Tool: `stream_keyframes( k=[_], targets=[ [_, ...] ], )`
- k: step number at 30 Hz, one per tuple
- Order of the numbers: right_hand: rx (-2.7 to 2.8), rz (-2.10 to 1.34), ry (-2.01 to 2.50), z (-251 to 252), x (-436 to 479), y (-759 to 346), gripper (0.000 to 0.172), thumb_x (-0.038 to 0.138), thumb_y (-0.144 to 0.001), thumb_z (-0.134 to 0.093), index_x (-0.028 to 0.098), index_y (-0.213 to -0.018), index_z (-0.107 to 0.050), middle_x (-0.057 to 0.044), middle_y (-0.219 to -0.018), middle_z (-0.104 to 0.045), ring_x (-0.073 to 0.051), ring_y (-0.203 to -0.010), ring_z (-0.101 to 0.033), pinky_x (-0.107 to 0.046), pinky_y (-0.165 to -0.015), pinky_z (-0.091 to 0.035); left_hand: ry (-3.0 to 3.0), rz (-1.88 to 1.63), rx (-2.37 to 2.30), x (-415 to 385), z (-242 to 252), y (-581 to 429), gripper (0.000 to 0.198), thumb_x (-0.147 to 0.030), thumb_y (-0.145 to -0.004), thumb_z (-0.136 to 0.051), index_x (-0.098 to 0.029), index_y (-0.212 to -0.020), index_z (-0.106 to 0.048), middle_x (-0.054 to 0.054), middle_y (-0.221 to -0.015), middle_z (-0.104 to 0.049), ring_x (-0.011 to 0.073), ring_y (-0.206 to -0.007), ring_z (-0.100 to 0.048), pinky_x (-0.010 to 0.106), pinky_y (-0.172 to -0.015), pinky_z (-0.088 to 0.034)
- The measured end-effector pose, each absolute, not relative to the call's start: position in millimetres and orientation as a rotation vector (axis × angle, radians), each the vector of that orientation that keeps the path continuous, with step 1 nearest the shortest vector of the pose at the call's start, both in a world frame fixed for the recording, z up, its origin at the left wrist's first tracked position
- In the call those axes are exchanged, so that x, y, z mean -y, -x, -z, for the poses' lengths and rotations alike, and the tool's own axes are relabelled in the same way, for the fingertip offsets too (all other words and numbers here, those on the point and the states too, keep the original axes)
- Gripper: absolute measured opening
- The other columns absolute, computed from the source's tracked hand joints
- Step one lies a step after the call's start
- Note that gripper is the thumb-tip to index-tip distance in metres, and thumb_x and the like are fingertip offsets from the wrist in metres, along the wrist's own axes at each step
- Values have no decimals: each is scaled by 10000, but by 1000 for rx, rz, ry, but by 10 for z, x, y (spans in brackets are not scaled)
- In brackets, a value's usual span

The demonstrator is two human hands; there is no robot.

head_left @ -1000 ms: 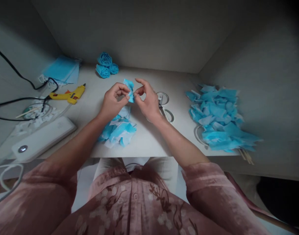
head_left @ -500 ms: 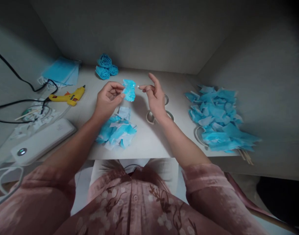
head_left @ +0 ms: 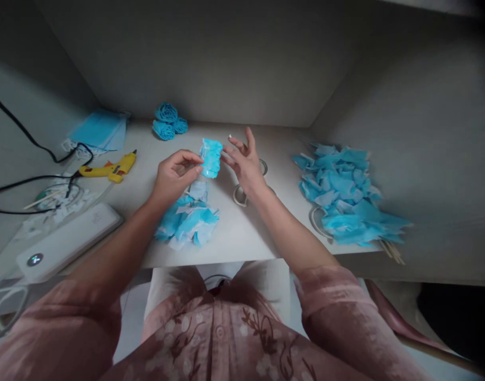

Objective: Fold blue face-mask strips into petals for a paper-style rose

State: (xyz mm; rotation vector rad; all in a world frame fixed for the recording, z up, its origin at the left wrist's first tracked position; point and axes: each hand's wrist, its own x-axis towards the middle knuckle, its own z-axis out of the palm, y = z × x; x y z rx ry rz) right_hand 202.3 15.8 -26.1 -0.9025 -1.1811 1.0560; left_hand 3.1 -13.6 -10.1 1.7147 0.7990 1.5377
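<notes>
We pinch the blue fabric piece (head_left: pixel 210 157) at its lower left edge with our left hand (head_left: pixel 173 177), long axis pointing away from us above the desk (head_left: pixel 242 233), our empty right hand (head_left: pixel 244 164) spread open just right of it.

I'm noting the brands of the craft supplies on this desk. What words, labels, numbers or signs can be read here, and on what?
Nothing here is legible.
Yellow glue gun: a dark label patch on its body, too small to read.
White flat device: a faint mark on top, too blurred to read.
Blue piece pinched in the left hand: no print visible.
</notes>
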Motion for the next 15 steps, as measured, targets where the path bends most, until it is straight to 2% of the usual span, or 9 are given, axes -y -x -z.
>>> stream_keyframes(
  k=[2, 5, 11, 15],
  targets=[
    [1243, -1098, 906, 247, -173, -2019, 923, 564, -882, -741, 517, -1621, -191, -27, -1595, -509, -207, -1266, -658, -436, -1058, -608, -1742, -1491, -797, 146, 110, -37, 176, -291, -770, -792, -193, -883, -698, 36, -916, -725, 181, -904, -692, 325, -880, -551],
    [1329, -1092, 938, 191, -217, -2061, 883, 515, -905, -727, 523, -1620, -209, -25, -1616, -494, -230, -1284, -648, -457, -1046, -613, -1766, -1419, -786, 145, 110, -40, 215, -329, -783, -806, -187, -906, -702, 40, -921, -725, 181, -894, -693, 318, -866, -552],
    [1340, -972, 1086, -149, -201, -2204, 934, 389, -915, -732, 508, -1639, -155, -52, -1605, -495, -274, -1338, -620, -526, -1050, -598, -1694, -1296, -748, 110, 44, 5, 493, -488, -826, -809, -208, -1204, -661, 26, -853, -716, 189, -833, -721, 296, -767, -558],
    [1371, -944, 1072, -285, -199, -2257, 979, 352, -900, -745, 507, -1645, -128, -44, -1610, -497, -268, -1379, -604, -477, -1052, -607, -1693, -1254, -759, 121, -32, 27, 618, -604, -840, -784, -219, -1291, -609, 35, -857, -718, 217, -834, -742, 354, -840, -583]
  ],
)
